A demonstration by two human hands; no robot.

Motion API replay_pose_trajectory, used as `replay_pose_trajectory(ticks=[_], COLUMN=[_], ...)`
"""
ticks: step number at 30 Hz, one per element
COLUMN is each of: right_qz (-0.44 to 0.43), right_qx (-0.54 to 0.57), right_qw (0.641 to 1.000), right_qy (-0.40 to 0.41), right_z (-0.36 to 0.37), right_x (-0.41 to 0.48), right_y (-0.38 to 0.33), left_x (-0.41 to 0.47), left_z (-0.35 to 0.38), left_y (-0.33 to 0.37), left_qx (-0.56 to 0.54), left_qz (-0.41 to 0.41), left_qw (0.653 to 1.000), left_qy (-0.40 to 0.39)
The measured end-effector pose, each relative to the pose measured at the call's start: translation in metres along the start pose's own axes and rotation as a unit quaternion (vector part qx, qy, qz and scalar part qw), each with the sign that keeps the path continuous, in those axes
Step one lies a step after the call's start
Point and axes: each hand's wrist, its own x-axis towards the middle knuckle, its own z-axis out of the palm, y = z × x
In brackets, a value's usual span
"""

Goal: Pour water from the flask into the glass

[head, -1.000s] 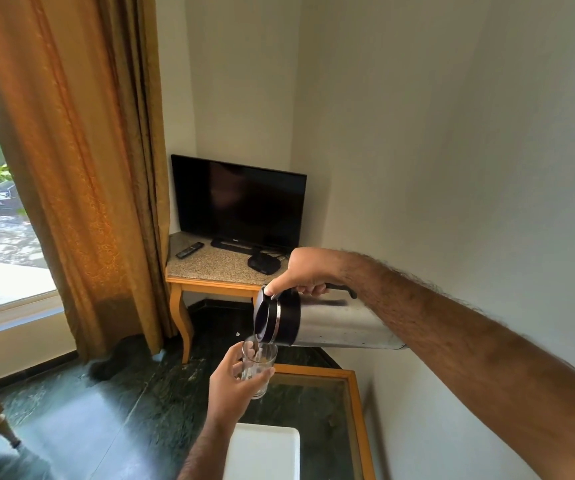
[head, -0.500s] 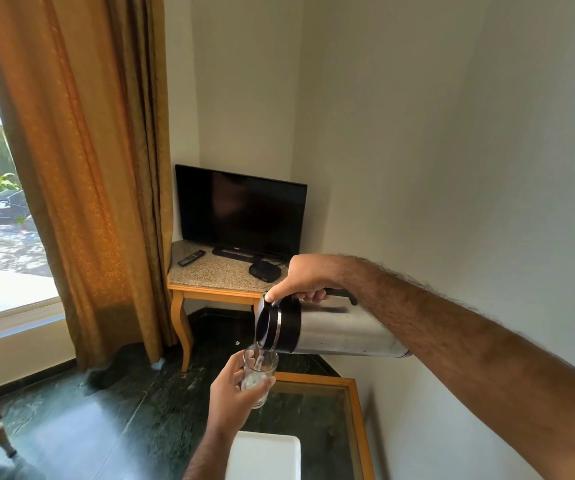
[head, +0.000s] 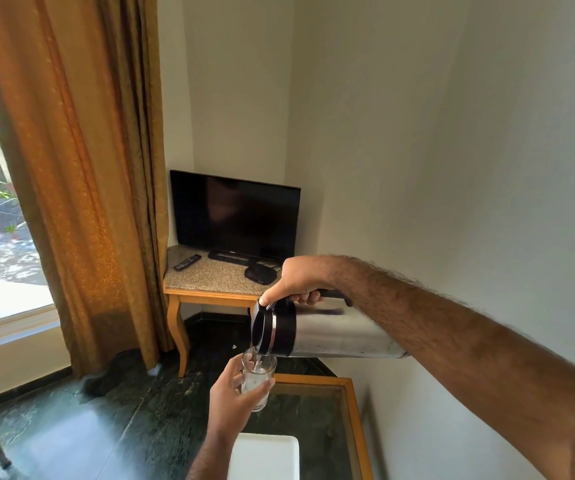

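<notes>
A wooden corner table (head: 210, 295) with a speckled stone top carries a dark television (head: 234, 213), a remote (head: 186, 261) at its nine o'clock and a small black box (head: 260, 274) at its five o'clock. Toward six o'clock of the view, a glass-topped table (head: 353, 407) bears a white tray (head: 263, 457) at its near edge, above a dark polished floor (head: 113, 427).

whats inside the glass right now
Clear water, partly filling the glass, with a thin stream entering from the flask. The left hand covers its near side, hiding the exact level.
</notes>
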Motion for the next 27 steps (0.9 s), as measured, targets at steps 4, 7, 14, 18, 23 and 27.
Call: replay_pose_trajectory(ticks=[4, 7, 14, 18, 23, 27], right_qz=[-0.007, -0.004, 0.005, -0.002, -0.010, -0.019], right_qx=[0.001, 0.005, 0.000, -0.002, 0.001, -0.005], right_qw=[1.000, 1.000, 1.000, 1.000, 1.000, 1.000], right_qy=[-0.008, -0.008, 0.008, 0.006, 0.008, 0.017], right_z=[0.001, 0.000, -0.008, -0.012, -0.017, -0.016], right_x=[-0.004, -0.005, -0.005, -0.010, -0.015, -0.018], right_y=[-0.004, -0.005, -0.006, -0.007, -0.008, -0.009], left_x=[-0.003, -0.003, -0.002, -0.001, 0.001, 0.001], left_z=[-0.001, -0.001, -0.003, -0.003, -0.003, -0.003], left_y=[-0.001, -0.001, 0.000, 0.001, 0.000, 0.002], left_qx=[-0.005, -0.007, -0.001, 0.002, 0.001, 0.000], left_qz=[0.006, 0.009, 0.015, 0.011, 0.009, 0.021], left_qw=[1.000, 1.000, 1.000, 1.000, 1.000, 1.000], left_qy=[0.007, 0.008, 0.015, 0.014, 0.023, 0.015])
